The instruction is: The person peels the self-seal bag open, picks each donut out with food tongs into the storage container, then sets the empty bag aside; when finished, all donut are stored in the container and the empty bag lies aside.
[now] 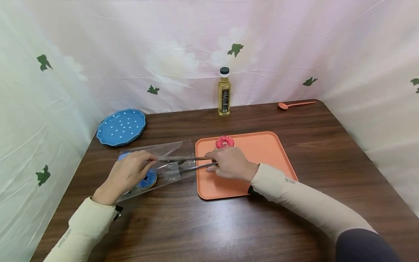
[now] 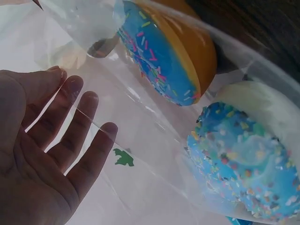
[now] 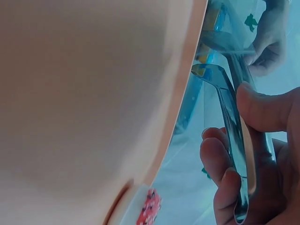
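Note:
My left hand (image 1: 128, 175) pinches the edge of a clear plastic bag (image 1: 175, 147) between thumb and fingertips. Inside the bag lie two blue-iced donuts with coloured sprinkles: one donut (image 2: 161, 58) has a tan base, the other donut (image 2: 241, 159) a pale one. Metal tongs (image 3: 227, 112) are gripped in my right hand (image 1: 233, 163), thumb on one arm and fingers curled round the other. Their far ends reach leftward into the bag's mouth, apart from each other. A pink-iced donut (image 1: 224, 141) sits on the orange tray (image 1: 265, 156), just beyond my right hand.
Blue scalloped plates (image 1: 121, 127) with white dots are stacked at the back left. A bottle of yellow oil (image 1: 224, 94) stands upright behind the tray. At the back right lies an orange spoon (image 1: 296, 104). Patterned curtains hang around the brown table (image 1: 209, 229).

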Demonstrator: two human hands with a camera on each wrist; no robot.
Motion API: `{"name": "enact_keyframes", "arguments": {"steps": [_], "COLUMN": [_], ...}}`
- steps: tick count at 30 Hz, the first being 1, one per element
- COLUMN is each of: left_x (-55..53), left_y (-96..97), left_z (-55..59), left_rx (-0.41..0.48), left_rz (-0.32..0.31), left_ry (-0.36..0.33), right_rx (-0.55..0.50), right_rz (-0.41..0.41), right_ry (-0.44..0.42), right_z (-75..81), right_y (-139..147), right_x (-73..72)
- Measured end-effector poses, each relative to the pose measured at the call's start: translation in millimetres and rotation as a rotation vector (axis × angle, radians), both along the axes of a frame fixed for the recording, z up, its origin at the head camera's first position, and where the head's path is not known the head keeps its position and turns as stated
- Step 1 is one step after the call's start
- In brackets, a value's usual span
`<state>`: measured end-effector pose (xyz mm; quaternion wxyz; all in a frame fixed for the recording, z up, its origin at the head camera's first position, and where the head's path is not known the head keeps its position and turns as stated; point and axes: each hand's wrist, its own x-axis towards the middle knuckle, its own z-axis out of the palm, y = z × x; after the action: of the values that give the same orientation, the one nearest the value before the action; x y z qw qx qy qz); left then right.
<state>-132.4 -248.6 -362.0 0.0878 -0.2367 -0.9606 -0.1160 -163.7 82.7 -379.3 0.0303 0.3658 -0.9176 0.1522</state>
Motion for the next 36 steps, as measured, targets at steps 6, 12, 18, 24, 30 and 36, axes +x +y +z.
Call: {"name": "enact_keyframes", "arguments": {"steps": [6, 12, 18, 24, 30, 36], "left_x": [1.1, 2.3, 4.0, 4.2, 3.3, 2.7], "left_y": [-1.6, -1.1, -3.9, -6.1, -7.3, -8.1], "left_z": [-0.6, 0.6, 2.3, 0.5, -1.2, -2.3], "left_rx": [-0.001, -0.007, -0.013, -0.025, -0.024, -0.034], "left_rz": [0.001, 0.021, 0.041, 0.043, 0.034, 0.015], "left_ry": [-0.008, -0.021, -0.030, -0.029, -0.031, -0.023], "right_rx": [-0.005, 0.021, 0.062, 0.081, 0.088, 0.055], "right_rz": [0.033, 0.049, 0.063, 0.069, 0.057, 0.022], "right_ry": [-0.017, -0.034, -0.048, -0.057, -0.058, -0.064], "right_z": [-2.5, -2.8, 0.5, 4.1, 6.8, 8.7], "right_y": [-12.2, -24.7, -39.4, -50.7, -49.4, -31.0], "right_x": [3.0, 3.2, 4.7, 2.8, 2.7, 2.2]}}
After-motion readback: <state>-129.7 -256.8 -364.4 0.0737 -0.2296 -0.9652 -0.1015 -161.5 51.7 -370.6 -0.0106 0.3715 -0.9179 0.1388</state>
